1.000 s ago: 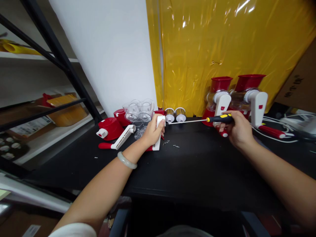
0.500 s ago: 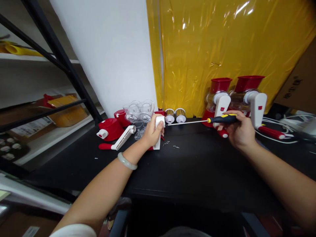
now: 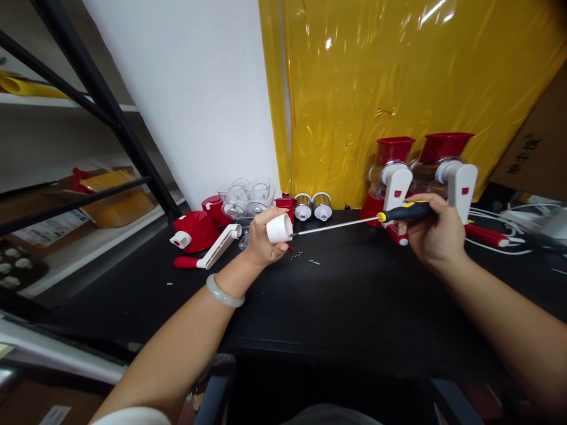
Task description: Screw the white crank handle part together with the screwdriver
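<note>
White wall (image 3: 190, 100), glossy yellow sheet (image 3: 398, 82), black shelving frame (image 3: 101, 112), black table (image 3: 354, 295).

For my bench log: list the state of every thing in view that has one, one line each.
left hand: closed on the white crank part
white crank part: lifted off the table, round end toward the screwdriver
right hand: gripping the screwdriver
screwdriver: held near level, tip at the part
two assembled grinders: upright
loose screws: scattered on table
</note>
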Demonstrator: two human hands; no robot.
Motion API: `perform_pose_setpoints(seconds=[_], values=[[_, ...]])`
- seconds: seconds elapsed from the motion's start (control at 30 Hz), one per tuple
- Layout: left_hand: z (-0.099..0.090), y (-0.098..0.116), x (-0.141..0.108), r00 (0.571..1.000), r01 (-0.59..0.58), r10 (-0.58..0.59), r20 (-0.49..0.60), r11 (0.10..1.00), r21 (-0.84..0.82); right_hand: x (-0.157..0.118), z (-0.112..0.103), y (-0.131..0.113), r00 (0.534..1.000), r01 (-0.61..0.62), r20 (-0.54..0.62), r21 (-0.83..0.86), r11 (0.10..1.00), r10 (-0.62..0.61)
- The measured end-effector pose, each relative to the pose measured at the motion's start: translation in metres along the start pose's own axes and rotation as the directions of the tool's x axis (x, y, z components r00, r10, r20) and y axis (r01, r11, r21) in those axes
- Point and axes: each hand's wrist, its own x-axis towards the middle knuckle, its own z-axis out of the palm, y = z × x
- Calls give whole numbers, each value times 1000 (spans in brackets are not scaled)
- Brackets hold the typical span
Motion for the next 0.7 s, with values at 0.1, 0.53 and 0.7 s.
perform_pose_setpoints(seconds=[0.1,0.53,0.7], values=[[-1,0,0,1000,25,-23,16,992,-120,0,1,-3,1000,12,-5,-18,1000,-12],[-5,17,3,962,265,-263,68,964,-26,-1,6,-8,963,224,-132,-103,969,-236],[-2,22,7,858,512,-500,121,850,-120,-4,7,-13,961,277,-11,-18,961,-277]])
